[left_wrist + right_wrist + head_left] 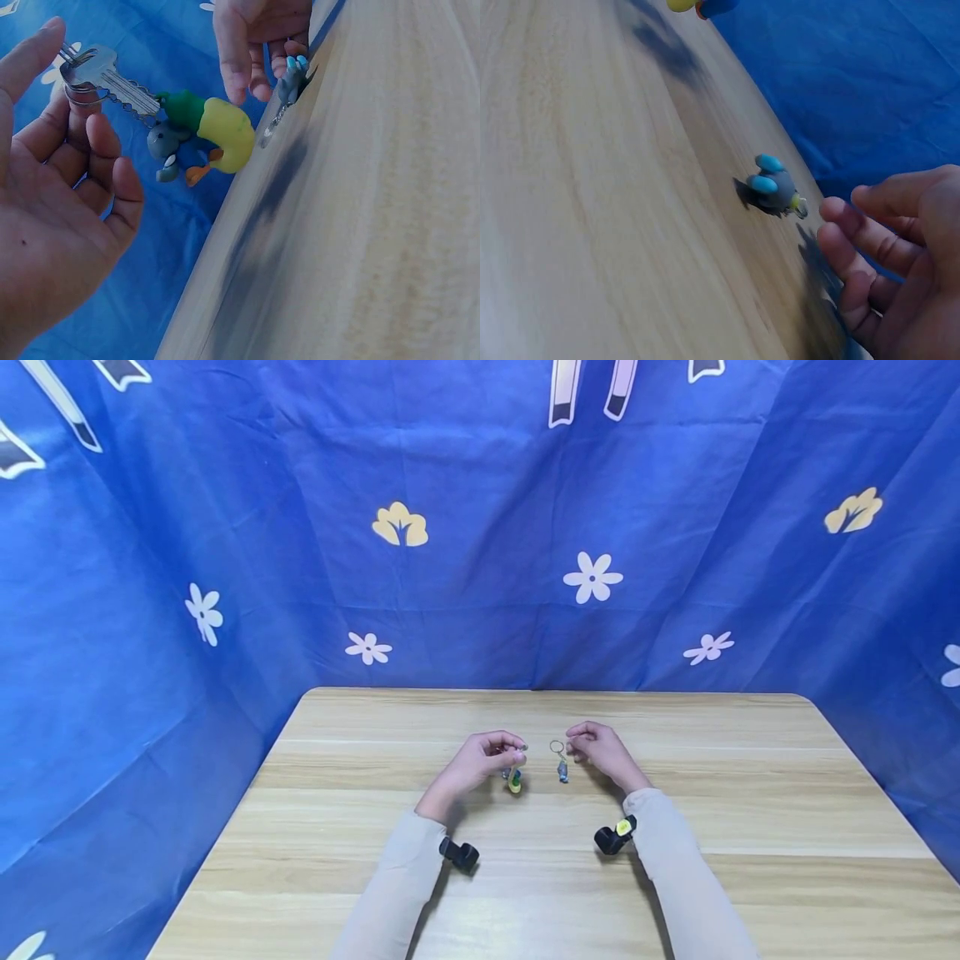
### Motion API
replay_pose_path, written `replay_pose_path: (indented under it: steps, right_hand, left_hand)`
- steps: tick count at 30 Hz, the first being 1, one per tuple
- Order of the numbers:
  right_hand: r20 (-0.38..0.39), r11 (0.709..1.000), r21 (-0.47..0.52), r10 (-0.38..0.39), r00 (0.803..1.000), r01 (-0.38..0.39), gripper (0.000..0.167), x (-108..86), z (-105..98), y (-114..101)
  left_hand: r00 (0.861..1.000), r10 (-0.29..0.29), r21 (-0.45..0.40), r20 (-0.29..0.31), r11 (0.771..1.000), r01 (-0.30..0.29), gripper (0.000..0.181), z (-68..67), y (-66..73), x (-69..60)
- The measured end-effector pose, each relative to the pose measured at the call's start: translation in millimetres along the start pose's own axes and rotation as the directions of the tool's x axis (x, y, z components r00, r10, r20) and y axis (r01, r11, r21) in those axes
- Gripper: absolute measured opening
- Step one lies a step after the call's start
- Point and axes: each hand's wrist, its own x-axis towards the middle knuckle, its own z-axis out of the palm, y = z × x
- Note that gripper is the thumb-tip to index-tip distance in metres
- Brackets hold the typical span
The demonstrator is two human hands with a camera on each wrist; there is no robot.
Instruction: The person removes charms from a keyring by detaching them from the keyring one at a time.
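Observation:
My left hand [478, 763] pinches a metal key ring [81, 96] between thumb and fingertips, above the table. A silver key [127, 90] hangs on it, along with a yellow and green rubber charm [231, 135] and a grey-blue figure with orange feet [166, 142] on a chain. To the right, a keychain with a small grey figure [562, 771] and light-blue feet lies on the table, its ring toward the back. Beside that ring is my right hand [602, 753], fingers loosely bent and holding nothing; in the right wrist view its fingertips [836, 214] stand apart from the figure.
The light wooden table [337, 860] spreads around both hands, with its far edge behind them. A blue curtain [480, 568] with flower and tree prints hangs behind and at the sides. Both wrists carry black cameras [461, 855].

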Motion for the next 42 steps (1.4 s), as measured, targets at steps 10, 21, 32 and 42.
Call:
replay_pose_path:
  steps: [10,21,32,42]
  right_hand:
    - [0.036,0.995,-0.009,-0.103,0.994,0.104,0.027,-19.4,-13,-9]
    - [0.08,0.982,0.002,-0.191,0.978,0.191,0.023,-37.5,-11,-26]
    - [0.185,0.971,0.046,-0.24,0.953,0.235,0.028,-47.0,12,-38]
    - [0.237,0.967,0.146,-0.239,0.942,0.209,0.029,-50.5,31,-38]
  left_hand:
    - [1.0,0.005,0.031,-0.01,0.999,-0.005,0.03,-1.3,5.1,-1.5]
    - [0.999,0.043,0.057,-0.012,0.997,-0.042,0.029,-1.3,1.3,1.6]
    - [0.997,0.056,-0.043,0.049,0.998,-0.054,0.035,-0.2,3.1,-1.3]
    - [0.994,0.067,-0.103,0.084,0.993,-0.058,0.037,2.3,2.7,-3.5]
